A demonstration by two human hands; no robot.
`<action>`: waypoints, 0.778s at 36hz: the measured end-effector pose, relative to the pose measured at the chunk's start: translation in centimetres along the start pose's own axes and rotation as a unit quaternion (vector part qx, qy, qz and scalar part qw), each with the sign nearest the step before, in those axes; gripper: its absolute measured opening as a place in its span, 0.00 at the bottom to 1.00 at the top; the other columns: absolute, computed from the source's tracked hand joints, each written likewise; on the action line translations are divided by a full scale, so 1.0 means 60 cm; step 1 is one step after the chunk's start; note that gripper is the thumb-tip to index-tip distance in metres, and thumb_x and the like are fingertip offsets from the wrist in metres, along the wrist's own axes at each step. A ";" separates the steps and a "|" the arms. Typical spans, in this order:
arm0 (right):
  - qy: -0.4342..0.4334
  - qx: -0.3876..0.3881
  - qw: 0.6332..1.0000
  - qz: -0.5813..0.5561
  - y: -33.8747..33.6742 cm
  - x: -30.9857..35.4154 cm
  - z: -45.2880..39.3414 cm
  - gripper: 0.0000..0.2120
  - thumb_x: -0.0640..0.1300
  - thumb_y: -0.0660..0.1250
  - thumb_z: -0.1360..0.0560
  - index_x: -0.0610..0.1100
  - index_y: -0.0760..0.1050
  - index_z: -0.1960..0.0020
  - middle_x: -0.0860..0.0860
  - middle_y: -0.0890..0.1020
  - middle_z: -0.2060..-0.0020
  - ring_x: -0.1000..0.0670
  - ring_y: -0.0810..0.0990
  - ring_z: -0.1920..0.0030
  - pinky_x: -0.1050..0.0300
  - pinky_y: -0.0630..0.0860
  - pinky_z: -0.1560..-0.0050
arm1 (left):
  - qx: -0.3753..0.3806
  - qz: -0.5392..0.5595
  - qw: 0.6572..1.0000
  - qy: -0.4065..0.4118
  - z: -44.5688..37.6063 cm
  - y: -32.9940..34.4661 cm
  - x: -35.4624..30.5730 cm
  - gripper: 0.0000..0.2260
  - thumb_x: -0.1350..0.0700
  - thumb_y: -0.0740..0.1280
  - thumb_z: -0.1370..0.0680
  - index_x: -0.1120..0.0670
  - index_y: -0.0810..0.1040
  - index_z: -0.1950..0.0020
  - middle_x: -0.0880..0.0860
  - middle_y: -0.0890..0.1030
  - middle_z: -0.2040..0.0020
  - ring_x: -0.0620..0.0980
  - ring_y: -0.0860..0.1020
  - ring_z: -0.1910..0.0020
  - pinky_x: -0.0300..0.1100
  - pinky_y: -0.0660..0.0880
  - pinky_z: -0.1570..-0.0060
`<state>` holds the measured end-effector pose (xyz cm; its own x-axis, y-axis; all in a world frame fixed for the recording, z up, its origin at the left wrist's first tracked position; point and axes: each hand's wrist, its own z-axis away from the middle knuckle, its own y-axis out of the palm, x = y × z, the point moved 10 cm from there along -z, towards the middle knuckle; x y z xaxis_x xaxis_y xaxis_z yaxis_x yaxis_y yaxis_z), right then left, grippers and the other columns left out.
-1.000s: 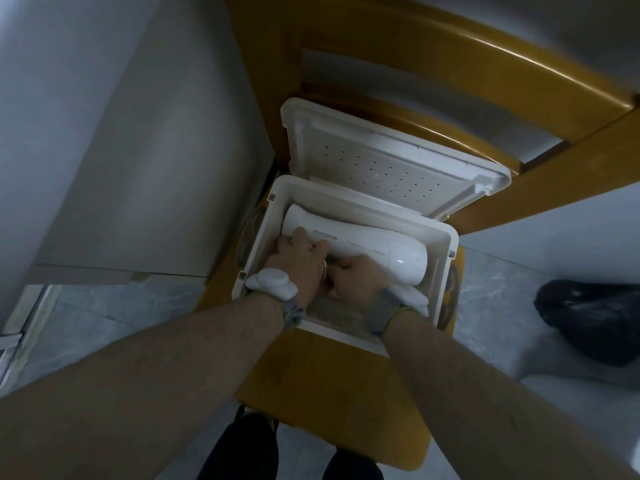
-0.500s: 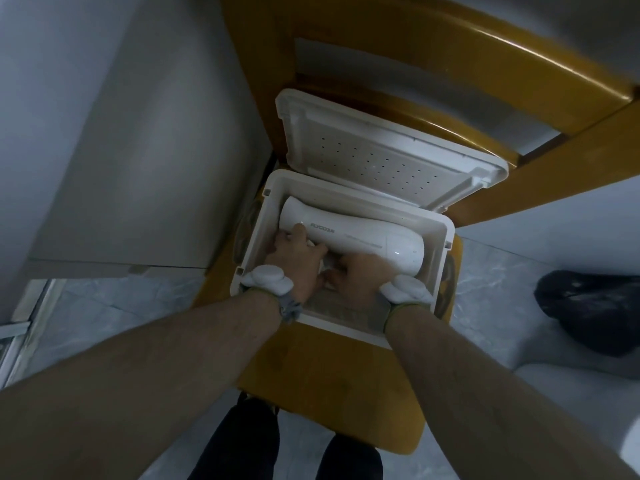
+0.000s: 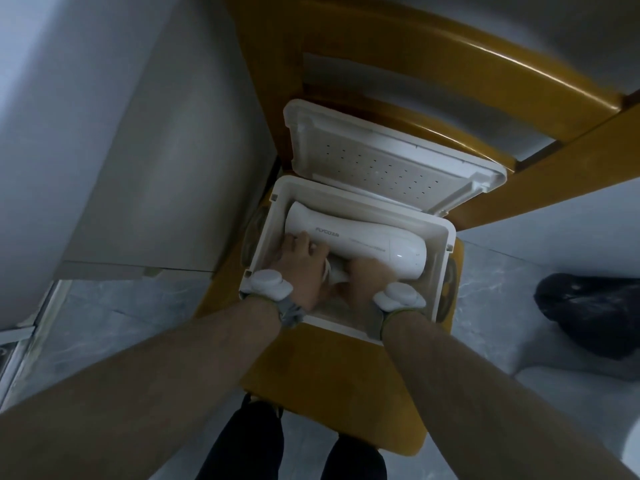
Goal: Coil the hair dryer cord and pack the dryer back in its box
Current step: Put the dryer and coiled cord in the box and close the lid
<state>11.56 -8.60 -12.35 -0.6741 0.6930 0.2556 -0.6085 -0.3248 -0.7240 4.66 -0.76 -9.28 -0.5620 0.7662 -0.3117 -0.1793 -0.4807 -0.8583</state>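
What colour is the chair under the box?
Mustard yellow. The chair shows clearly in the head view, beneath the white box.

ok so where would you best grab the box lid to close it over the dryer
Take the lid by its free top edge, coming from above and behind. It stands open, hinged along the box's far wall, so that edge probably swings down easiest over the hair dryer.

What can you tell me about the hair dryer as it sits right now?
The hair dryer is white, smooth plastic by its look, with small grey lettering on the barrel. It lies on its side inside the open white box, flared nozzle toward the left wall, rounded rear toward the right. Its handle points toward the person, mostly hidden. The left hand rests against the barrel; the right hand covers the handle area.
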 end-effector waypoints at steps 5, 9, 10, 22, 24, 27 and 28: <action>0.018 0.000 0.996 -0.091 -0.034 -0.001 0.051 0.14 0.45 0.64 0.23 0.42 0.76 0.39 0.44 0.81 0.46 0.43 0.79 0.46 0.49 0.76 0.44 | -0.072 0.059 0.995 0.030 0.061 -0.063 0.003 0.32 0.46 0.72 0.30 0.54 0.67 0.29 0.57 0.64 0.30 0.59 0.66 0.33 0.51 0.71 0.37; 0.040 -0.032 0.983 -0.174 -0.060 -0.020 0.091 0.19 0.45 0.65 0.23 0.47 0.73 0.32 0.49 0.81 0.53 0.49 0.79 0.51 0.54 0.77 0.46 | -0.181 0.094 0.979 -0.009 0.116 -0.118 0.047 0.26 0.57 0.76 0.33 0.57 0.75 0.36 0.63 0.71 0.35 0.65 0.71 0.37 0.50 0.70 0.41; 0.049 -0.049 0.980 -0.186 -0.067 -0.023 0.100 0.19 0.46 0.66 0.23 0.47 0.74 0.33 0.51 0.80 0.54 0.51 0.79 0.53 0.56 0.76 0.49 | -0.192 0.098 0.976 -0.032 0.127 -0.122 0.063 0.25 0.58 0.76 0.34 0.58 0.76 0.38 0.65 0.72 0.36 0.67 0.72 0.38 0.53 0.72 0.43; 0.104 -0.149 0.933 -0.312 -0.060 0.005 0.064 0.12 0.51 0.67 0.25 0.48 0.81 0.44 0.54 0.82 0.57 0.52 0.80 0.55 0.57 0.74 0.54 | -0.054 0.381 0.875 -0.293 0.122 -0.013 0.169 0.35 0.49 0.67 0.25 0.55 0.53 0.23 0.57 0.70 0.30 0.57 0.75 0.39 0.45 0.74 0.46; 0.093 -0.132 0.943 -0.290 -0.045 0.019 0.044 0.12 0.52 0.66 0.23 0.48 0.80 0.44 0.54 0.81 0.57 0.52 0.79 0.56 0.59 0.71 0.55 | -0.024 0.343 0.887 -0.308 0.113 -0.009 0.169 0.30 0.49 0.66 0.24 0.58 0.59 0.27 0.59 0.75 0.36 0.58 0.77 0.45 0.44 0.73 0.54; 0.087 -0.095 0.964 -0.233 -0.030 0.033 0.021 0.12 0.51 0.61 0.22 0.51 0.78 0.42 0.52 0.83 0.53 0.50 0.80 0.55 0.54 0.76 0.51 | -0.017 0.298 0.895 -0.331 0.107 -0.013 0.170 0.23 0.53 0.65 0.23 0.60 0.63 0.32 0.60 0.78 0.43 0.59 0.78 0.53 0.45 0.72 0.60; 0.089 -0.085 0.968 -0.218 -0.029 0.033 0.017 0.12 0.50 0.60 0.21 0.51 0.77 0.41 0.51 0.83 0.52 0.49 0.81 0.53 0.52 0.77 0.49 | -0.017 0.291 0.896 -0.335 0.106 -0.013 0.169 0.22 0.53 0.65 0.23 0.60 0.63 0.33 0.61 0.78 0.44 0.59 0.78 0.53 0.45 0.72 0.60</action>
<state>10.82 -7.31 -9.94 -0.2771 0.8454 0.4566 -0.7308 0.1231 -0.6714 -6.06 4.67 -9.19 -0.9132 -0.0436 -0.4053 0.3198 -0.6931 -0.6460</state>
